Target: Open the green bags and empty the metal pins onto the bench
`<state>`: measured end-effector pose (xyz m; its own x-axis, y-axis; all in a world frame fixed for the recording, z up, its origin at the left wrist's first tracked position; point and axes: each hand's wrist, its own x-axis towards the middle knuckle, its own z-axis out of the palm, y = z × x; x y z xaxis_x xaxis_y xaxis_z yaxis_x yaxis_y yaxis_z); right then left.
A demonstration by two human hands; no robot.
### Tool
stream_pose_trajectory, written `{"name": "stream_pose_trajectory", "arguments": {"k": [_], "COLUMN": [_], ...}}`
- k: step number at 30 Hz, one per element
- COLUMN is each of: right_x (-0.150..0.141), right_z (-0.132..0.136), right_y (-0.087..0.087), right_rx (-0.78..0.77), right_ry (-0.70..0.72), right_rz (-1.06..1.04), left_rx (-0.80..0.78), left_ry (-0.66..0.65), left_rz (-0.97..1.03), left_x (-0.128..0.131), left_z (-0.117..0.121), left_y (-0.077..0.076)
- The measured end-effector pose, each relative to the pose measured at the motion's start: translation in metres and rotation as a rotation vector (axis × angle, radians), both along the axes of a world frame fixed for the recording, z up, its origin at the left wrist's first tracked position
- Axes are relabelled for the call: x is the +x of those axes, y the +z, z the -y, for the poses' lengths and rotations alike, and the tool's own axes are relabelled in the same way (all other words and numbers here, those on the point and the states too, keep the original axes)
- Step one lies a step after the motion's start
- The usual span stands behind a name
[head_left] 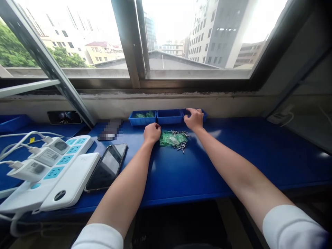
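Note:
My left hand (152,133) rests at the left edge of a pile of small green translucent pieces (168,138). Its fingers are curled together in a pinch, and whatever lies between them is too small to make out. Short silver metal pins (182,146) are scattered along the right side of that pile. Over the right-hand blue bin (204,114) is my right hand (194,119), thumb and fingers apart in a curve, with nothing visible between them. It covers most of that bin. The middle blue bin (169,120) shows a bare floor, while green pieces fill part of the left blue bin (142,121).
To the left lie a black phone (107,167), a white power bank (71,183) and a white power strip (74,147) with plugged chargers and cables. A blurred dark object (110,129) sits behind them. A metal frame post (55,65) stands before the window. The table (186,180) is blue.

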<state>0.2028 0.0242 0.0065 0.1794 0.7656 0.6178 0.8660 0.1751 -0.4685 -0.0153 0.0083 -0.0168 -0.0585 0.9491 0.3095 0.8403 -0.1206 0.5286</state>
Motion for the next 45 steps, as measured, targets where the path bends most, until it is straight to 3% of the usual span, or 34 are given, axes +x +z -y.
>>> {"name": "stream_pose_trajectory", "arguments": {"k": [3,5,8,12,18,25,36,41,45], "right_x": [0.006,0.005,-0.004,-0.02,-0.028,-0.026,-0.02,-0.018,-0.02], "right_z": [0.002,0.006,0.013,0.022,0.026,0.027,0.025,0.028,0.029], "right_y": [-0.002,-0.005,-0.013,-0.025,-0.033,-0.033,-0.032,-0.03,-0.03], "right_rx": [-0.163,-0.161,-0.124,-0.2,-0.394,-0.355,-0.239,-0.127,-0.154], "right_ry": [-0.006,0.022,0.101,0.206,0.239,0.345,0.445,0.534,0.667], "right_rz": [-0.018,-0.003,0.01,0.076,0.212,0.174,-0.065,-0.284,-0.478], "left_rx": [-0.002,0.004,0.039,0.097,0.037,0.029,0.019,0.148,0.233], "left_ry": [-0.021,-0.034,-0.163,-0.348,-0.42,-0.422,-0.412,-0.425,-0.441], "left_rz": [0.0,0.0,-0.029,-0.112,-0.225,-0.231,-0.193,-0.158,-0.172], "left_x": [0.001,0.001,0.005,0.012,0.017,0.015,0.017,0.019,0.024], "left_z": [-0.002,-0.003,-0.003,-0.001,-0.001,-0.002,0.002,0.008,0.014], "left_y": [-0.002,-0.003,-0.005,-0.008,-0.013,-0.013,-0.009,-0.003,0.002]}}
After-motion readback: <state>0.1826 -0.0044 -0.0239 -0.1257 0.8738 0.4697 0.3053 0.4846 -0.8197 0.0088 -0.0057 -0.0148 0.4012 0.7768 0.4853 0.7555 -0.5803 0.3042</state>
